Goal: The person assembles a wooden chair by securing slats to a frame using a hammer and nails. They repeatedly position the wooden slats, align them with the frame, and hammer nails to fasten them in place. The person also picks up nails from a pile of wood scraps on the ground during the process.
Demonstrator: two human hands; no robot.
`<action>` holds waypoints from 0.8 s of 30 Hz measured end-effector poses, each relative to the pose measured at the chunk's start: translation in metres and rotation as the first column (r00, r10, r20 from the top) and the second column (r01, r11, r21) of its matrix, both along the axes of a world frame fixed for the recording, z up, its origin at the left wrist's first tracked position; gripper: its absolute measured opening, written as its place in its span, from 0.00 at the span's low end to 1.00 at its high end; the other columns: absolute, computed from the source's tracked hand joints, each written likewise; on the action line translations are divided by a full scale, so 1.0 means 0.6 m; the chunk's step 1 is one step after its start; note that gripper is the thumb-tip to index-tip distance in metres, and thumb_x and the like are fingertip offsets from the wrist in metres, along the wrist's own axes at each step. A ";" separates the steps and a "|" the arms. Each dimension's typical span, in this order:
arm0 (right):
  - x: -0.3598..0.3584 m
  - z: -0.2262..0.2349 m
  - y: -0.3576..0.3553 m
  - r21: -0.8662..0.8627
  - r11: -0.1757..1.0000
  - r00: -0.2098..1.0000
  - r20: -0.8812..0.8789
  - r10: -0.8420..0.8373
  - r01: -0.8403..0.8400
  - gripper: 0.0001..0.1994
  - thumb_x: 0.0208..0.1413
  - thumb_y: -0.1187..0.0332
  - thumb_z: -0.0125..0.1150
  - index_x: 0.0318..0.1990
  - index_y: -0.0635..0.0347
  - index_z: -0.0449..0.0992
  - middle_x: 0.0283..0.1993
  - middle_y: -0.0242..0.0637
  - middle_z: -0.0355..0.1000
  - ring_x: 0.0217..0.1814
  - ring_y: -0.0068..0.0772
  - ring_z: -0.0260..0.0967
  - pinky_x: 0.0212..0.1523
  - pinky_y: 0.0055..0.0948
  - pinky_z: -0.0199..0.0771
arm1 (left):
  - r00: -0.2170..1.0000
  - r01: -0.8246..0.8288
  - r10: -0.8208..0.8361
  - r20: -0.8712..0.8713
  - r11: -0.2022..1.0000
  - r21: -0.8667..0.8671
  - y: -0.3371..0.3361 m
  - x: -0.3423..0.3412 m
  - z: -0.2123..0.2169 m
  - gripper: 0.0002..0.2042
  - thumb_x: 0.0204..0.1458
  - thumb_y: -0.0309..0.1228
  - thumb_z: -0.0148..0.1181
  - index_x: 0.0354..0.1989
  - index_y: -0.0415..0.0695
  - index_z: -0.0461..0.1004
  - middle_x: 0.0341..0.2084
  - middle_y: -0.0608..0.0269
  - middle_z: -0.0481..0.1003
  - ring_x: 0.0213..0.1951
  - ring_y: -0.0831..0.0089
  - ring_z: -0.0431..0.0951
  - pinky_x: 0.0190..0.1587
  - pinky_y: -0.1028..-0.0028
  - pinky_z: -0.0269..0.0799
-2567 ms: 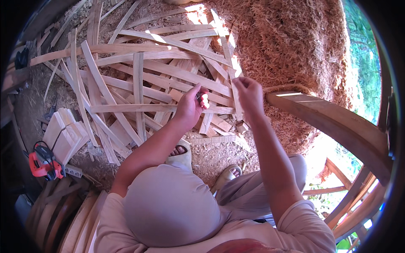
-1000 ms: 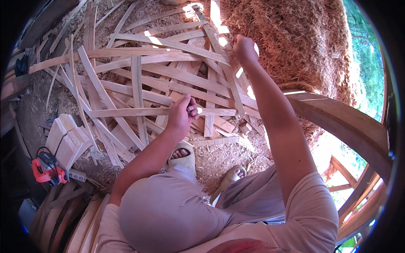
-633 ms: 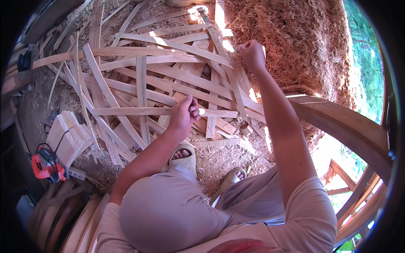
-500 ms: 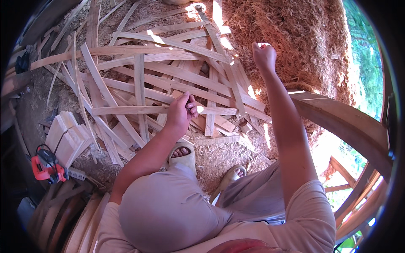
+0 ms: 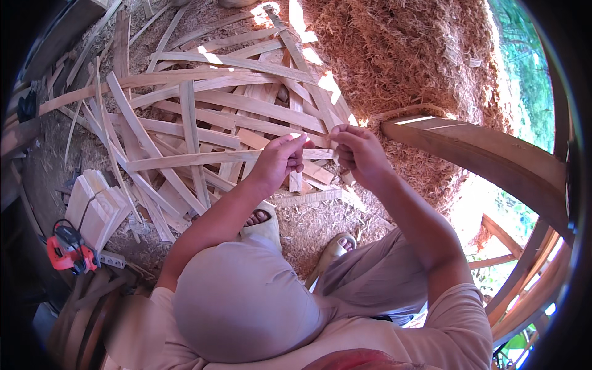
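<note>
My left hand (image 5: 279, 163) is closed, thumb against fingers, in front of my body above the pile of wood strips. Close to its right, my right hand (image 5: 362, 154) pinches with thumb and forefinger, a small gap separating the two hands. Whatever either hand holds is too small or hidden to name. Beneath them the pale wood strips (image 5: 259, 110) lie crisscrossed on the ground. One thin strip (image 5: 209, 158) runs sideways behind my left hand.
A large curved wooden beam (image 5: 487, 154) arches at the right, beside a high heap of shavings (image 5: 394, 55). To the left sit a bundle of wooden blocks (image 5: 97, 203), a red and black power tool (image 5: 69, 250) and a power strip (image 5: 113, 259).
My right hand has come back from over the shavings heap, moving down and left until it is near my left hand. My left hand has shifted slightly right and stays closed.
</note>
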State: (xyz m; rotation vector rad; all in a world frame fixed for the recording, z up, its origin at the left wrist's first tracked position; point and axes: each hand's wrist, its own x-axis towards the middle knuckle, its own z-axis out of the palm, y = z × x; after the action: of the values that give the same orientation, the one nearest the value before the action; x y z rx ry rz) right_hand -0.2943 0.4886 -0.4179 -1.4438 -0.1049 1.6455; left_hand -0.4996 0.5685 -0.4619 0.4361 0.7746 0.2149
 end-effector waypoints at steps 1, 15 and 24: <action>-0.019 0.005 0.001 0.002 1.000 1.000 0.004 0.008 -0.008 0.02 0.62 0.72 0.61 0.39 0.60 0.75 0.22 0.18 0.58 0.18 0.10 0.48 0.20 0.19 0.44 | 0.999 0.029 -0.028 0.031 1.000 -0.008 -0.001 0.007 0.010 0.14 0.68 0.41 0.55 0.37 0.42 0.74 0.20 0.76 0.60 0.24 0.82 0.61 0.33 0.76 0.65; -0.006 -0.017 -0.037 0.060 0.997 0.997 0.053 -0.054 0.051 0.07 0.67 0.68 0.61 0.43 0.64 0.75 0.21 0.19 0.58 0.18 0.11 0.48 0.19 0.21 0.45 | 0.987 0.149 -0.137 -0.083 0.977 0.154 -0.042 0.035 0.009 0.08 0.67 0.35 0.59 0.40 0.43 0.73 0.22 0.78 0.62 0.24 0.85 0.61 0.32 0.78 0.64; 0.060 -0.023 -0.063 -0.024 0.988 0.932 0.336 -0.134 0.150 0.07 0.65 0.71 0.62 0.35 0.57 0.71 0.20 0.20 0.55 0.17 0.15 0.45 0.19 0.22 0.45 | 0.993 -0.036 0.044 0.110 0.996 -0.077 -0.045 0.034 -0.025 0.08 0.68 0.31 0.50 0.37 0.42 0.70 0.25 0.67 0.68 0.25 0.78 0.63 0.32 0.74 0.63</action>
State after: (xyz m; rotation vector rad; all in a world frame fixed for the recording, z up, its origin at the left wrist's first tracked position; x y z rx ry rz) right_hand -0.2585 0.4507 -0.4314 -1.7184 -0.1479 1.2828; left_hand -0.4790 0.5417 -0.4767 0.3352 0.6798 0.2450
